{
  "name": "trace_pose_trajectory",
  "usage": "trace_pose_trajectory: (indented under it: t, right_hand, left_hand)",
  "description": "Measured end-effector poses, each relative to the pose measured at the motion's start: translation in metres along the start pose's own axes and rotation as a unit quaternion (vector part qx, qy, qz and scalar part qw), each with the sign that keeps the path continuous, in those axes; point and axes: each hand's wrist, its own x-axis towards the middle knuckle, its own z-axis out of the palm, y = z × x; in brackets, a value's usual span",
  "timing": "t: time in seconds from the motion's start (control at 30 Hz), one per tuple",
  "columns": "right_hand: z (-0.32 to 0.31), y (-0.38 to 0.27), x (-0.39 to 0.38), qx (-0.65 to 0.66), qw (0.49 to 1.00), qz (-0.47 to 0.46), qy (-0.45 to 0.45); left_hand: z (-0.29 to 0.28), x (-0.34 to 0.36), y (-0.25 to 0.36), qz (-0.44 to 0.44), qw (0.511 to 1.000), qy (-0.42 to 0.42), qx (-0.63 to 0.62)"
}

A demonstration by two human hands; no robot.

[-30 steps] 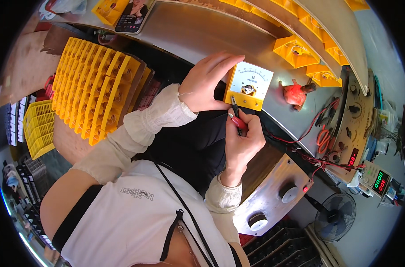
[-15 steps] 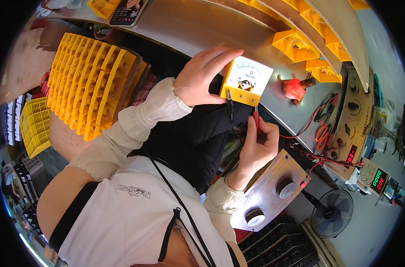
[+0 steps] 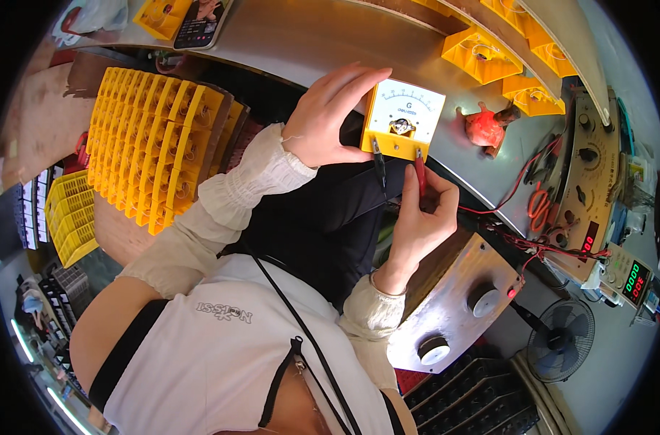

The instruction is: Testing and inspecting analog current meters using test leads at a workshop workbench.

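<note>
I am seeing the left hand (image 3: 335, 116) gripping a small yellow panel meter (image 3: 404, 119) by its left edge, fingers curling over the top corner and thumb pressing along the lower side, so the meter is sitting just to the right of that grip with its white dial facing me, above the steel bench (image 3: 293, 43). The right hand (image 3: 420, 217) is reaching up from below, its fingertips pressing together on a red clip lead (image 3: 420, 174) that is touching the meter's bottom edge. A black clip lead (image 3: 379, 163) is hanging from the bottom edge just beside it. Stacks of yellow meter cases (image 3: 156, 138) are lying well apart, to the left.
</note>
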Motion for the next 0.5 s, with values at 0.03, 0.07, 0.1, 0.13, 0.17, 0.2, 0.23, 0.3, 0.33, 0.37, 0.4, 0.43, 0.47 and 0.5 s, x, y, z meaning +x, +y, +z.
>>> trace_pose_trajectory:
  t: [0.03,0.07,0.1,0.13,0.17,0.2,0.23,0.3,0.33,0.37,0.4,0.43,0.47,0.5]
  right_hand:
    - [-0.0003,0.0005,0.0002,-0.005,1.0,0.001,-0.005]
    - [-0.0007,0.0007,0.0003,0.002,1.0,-0.004,-0.008]
    - [-0.001,0.0008,0.0005,0.0,1.0,0.002,-0.012]
    - [-0.0011,0.0008,0.0006,-0.005,1.0,0.011,-0.013]
    - [-0.0013,0.0006,0.0006,-0.001,1.0,0.01,-0.017]
    - [-0.0011,0.0006,0.0008,-0.004,1.0,0.009,-0.017]
    - [-0.0011,0.0005,0.0007,-0.013,1.0,0.016,-0.012]
    - [0.0002,0.0005,0.0004,0.0,1.0,0.004,-0.004]
    - [0.0005,0.0006,0.0,0.008,1.0,0.0,0.009]
    - [0.0009,0.001,-0.0004,0.008,1.0,-0.002,0.011]
    - [0.0013,0.0015,-0.0009,0.005,1.0,0.006,0.008]
    - [0.0015,0.0023,-0.001,0.001,1.0,0.01,0.01]
    - [0.0014,0.0035,-0.0008,0.007,1.0,0.005,0.004]
    - [0.0007,0.0046,-0.0008,-0.001,1.0,0.015,0.002]
  left_hand:
    - [0.0003,-0.0001,0.0001,-0.011,1.0,-0.002,-0.01]
    - [0.0005,-0.0004,0.0,-0.026,1.0,-0.008,-0.016]
    - [0.0007,-0.0009,-0.0002,-0.023,1.0,-0.006,-0.018]
    - [0.0013,-0.0013,-0.0006,-0.022,1.0,-0.003,-0.018]
    - [0.0017,-0.0019,-0.0011,-0.025,1.0,-0.005,-0.016]
    - [0.0023,-0.0024,-0.0015,-0.021,1.0,-0.001,-0.017]
    - [0.0027,-0.0025,-0.0019,-0.027,0.999,-0.003,-0.026]
    - [0.0029,-0.0026,-0.0017,-0.031,0.999,-0.006,-0.034]
    - [0.0024,-0.0023,-0.0014,-0.032,0.999,-0.008,-0.032]
    - [0.0018,-0.0016,-0.0009,-0.037,0.999,-0.013,-0.028]
    - [0.0011,-0.0009,-0.0002,-0.029,0.999,-0.007,-0.03]
    - [0.0001,-0.0005,0.0005,-0.031,0.999,-0.013,-0.028]
    - [-0.0008,0.0,0.0011,-0.033,0.999,-0.016,-0.024]
    - [-0.0015,0.0003,0.0012,-0.011,1.0,-0.006,-0.006]
